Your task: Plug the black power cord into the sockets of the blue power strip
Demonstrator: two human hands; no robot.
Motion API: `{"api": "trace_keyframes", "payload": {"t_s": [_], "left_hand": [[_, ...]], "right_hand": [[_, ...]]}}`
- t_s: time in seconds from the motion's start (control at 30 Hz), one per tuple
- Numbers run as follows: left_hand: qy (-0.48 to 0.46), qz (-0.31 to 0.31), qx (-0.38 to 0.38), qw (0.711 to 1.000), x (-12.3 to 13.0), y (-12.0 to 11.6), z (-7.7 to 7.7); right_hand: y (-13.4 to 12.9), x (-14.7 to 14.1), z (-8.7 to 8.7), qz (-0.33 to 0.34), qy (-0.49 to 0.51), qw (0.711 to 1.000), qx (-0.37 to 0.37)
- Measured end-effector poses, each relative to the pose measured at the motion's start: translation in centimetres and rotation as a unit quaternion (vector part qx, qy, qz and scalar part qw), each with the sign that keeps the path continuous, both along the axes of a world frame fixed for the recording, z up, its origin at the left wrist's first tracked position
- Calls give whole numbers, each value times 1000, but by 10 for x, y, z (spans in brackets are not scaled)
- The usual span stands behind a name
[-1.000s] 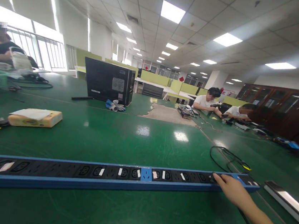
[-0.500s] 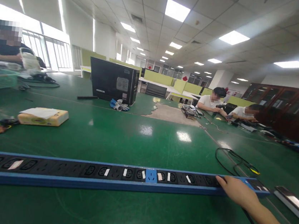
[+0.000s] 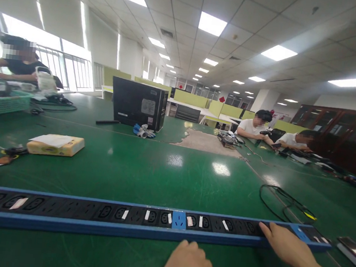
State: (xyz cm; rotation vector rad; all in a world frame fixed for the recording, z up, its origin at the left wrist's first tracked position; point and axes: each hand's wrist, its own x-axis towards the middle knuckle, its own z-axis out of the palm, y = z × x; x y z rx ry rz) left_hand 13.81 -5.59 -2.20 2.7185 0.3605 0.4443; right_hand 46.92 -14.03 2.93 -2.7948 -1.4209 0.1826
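Note:
A long blue and black power strip (image 3: 178,220) lies across the green table, with several sockets and small white and pink labels on its top. My right hand (image 3: 287,245) lies over its right part, gripping it, with some fingertips hidden on the far side. Just in front of the strip's middle, my left hand (image 3: 187,266) is curled into a fist with the knuckles up. It appears apart from the strip, and nothing shows in it.
A black computer case (image 3: 138,103) stands behind gloves (image 3: 144,131). A tissue pack (image 3: 56,145) and green basket (image 3: 3,105) are left. A black cable (image 3: 286,201) and metallic bar (image 3: 355,254) lie right. People sit at the far left and far right.
My left hand has come into view from the bottom edge, closed. The view has tilted slightly, so things sit lower in it. My right hand remains on the strip's right part.

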Motion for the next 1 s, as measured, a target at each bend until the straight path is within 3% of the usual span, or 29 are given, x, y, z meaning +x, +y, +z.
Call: {"api": "trace_keyframes", "payload": {"t_s": [0.1, 0.37, 0.53, 0.63, 0.77, 0.87, 1.0], "left_hand": [[-44, 97, 0, 994, -8, 21, 12], [10, 57, 121, 991, 2, 21, -15], [-39, 72, 107, 991, -1, 15, -8], [-63, 85, 70, 992, -5, 12, 0], [-68, 76, 53, 993, -6, 11, 0], [-78, 80, 52, 992, -4, 11, -4], [-83, 81, 55, 992, -4, 11, -6]], "right_hand": [[-2, -2, -2, 9, 11, 1000, 5], [-4, -14, 3, 17, -36, 999, -12], [-2, -16, 3, -14, -11, 1000, -10], [-4, -9, 18, -45, -10, 999, -4], [-14, 5, 53, -121, -54, 988, 74], [-16, -1, 60, -72, -1, 991, 108], [-2, -34, 34, 13, 66, 995, 71]]}}
